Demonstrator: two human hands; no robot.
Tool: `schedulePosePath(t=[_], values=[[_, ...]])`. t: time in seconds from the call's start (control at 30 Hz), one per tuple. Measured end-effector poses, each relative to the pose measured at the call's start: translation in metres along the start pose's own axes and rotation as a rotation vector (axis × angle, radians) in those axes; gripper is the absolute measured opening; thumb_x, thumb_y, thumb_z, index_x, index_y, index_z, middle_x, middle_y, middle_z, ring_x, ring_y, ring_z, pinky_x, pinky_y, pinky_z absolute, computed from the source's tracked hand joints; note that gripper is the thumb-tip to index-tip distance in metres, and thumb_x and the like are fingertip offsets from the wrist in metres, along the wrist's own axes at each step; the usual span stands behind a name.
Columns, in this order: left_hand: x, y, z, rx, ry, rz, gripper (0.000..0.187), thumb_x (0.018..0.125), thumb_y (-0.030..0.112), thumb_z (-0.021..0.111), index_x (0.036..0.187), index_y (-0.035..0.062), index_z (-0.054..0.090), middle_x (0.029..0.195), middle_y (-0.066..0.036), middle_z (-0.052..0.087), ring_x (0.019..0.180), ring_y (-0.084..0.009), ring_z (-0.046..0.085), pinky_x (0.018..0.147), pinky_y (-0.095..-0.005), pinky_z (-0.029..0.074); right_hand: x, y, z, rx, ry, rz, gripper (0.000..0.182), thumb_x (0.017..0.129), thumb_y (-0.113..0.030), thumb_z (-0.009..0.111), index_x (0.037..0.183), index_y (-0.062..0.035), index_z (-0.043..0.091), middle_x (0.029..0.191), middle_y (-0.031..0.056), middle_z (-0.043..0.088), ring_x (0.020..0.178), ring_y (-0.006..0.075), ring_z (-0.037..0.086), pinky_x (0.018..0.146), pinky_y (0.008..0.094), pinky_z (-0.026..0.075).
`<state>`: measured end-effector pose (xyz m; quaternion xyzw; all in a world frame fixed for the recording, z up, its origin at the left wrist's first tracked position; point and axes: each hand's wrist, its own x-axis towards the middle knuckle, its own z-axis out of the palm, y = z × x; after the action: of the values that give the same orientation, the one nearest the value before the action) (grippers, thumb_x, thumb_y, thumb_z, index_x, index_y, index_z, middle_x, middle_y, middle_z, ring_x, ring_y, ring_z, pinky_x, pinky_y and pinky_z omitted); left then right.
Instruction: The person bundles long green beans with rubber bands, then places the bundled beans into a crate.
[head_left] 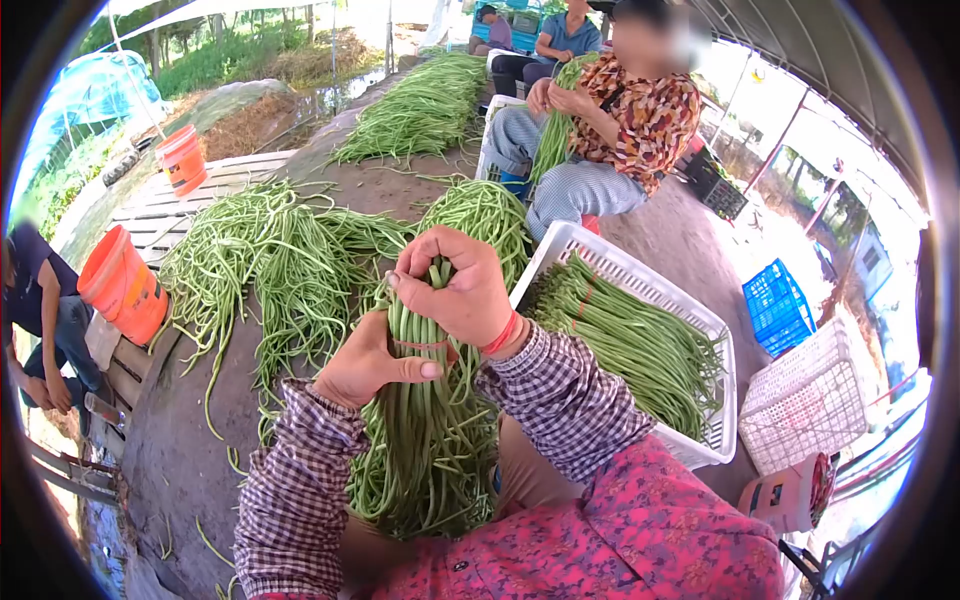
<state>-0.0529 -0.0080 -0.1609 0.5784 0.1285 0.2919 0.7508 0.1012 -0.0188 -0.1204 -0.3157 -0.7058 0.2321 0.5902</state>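
Note:
A bunch of green long beans (pixel 425 415) hangs down in front of me, a red rubber band (pixel 418 346) around it near the top. My left hand (pixel 365 365) is closed around the bunch at the band, with the thumb across its front. Above it, my right hand (pixel 462 285) curls its fingers over the bean tips at the upper end. Another red band (pixel 500 334) circles my right wrist. Behind and below the bunch lie more loose long beans (pixel 475 212), partly hidden by my hands.
A white crate (pixel 722 400) of bundled beans stands at my right. Tangled beans (pixel 290 250) spread left, near an orange bucket (pixel 122 287). Opposite, a seated person (pixel 640 120) holds beans; others sit farther back. A blue crate (pixel 778 305) and white basket (pixel 805 395) stand far right.

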Motion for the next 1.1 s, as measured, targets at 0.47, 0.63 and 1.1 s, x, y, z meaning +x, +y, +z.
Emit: schedulePosePath(t=[0.47,0.63,1.1], values=[[0.004,0.005,-0.033,0.097,0.478,0.342,0.013,0.075,0.002,0.071,0.086,-0.0013,0.065,0.078,-0.006,0.066,0.073,-0.0138,0.063,0.066,-0.0279,0.052,-0.028,0.021,0.003,-0.267,-0.278,0.309,0.050,0.080,-0.041,0.068,0.096,0.0014,0.048,0.074,0.0057,0.055,0.064,0.0152,0.054,0.059,0.0284,0.045],[0.008,0.009,-0.031,0.127,0.462,0.330,0.022,0.073,0.002,0.073,0.093,-0.0021,0.064,0.083,-0.005,0.065,0.073,-0.0125,0.061,0.069,-0.0270,0.050,-0.031,0.029,0.014,-0.142,-0.147,0.388,0.045,0.070,-0.018,0.081,0.098,0.0003,0.051,0.075,0.0035,0.055,0.065,0.0097,0.053,0.062,0.0264,0.047],[0.001,-0.002,-0.034,-0.293,0.276,0.209,0.035,0.073,0.005,0.074,0.104,0.0000,0.060,0.099,-0.010,0.063,0.088,-0.0197,0.063,0.072,-0.0326,0.055,-0.027,0.025,-0.009,-0.076,-0.257,0.470,0.029,0.072,-0.012,0.077,0.091,0.0025,0.060,0.068,-0.0011,0.054,0.063,0.0064,0.048,0.058,0.0227,0.043]])
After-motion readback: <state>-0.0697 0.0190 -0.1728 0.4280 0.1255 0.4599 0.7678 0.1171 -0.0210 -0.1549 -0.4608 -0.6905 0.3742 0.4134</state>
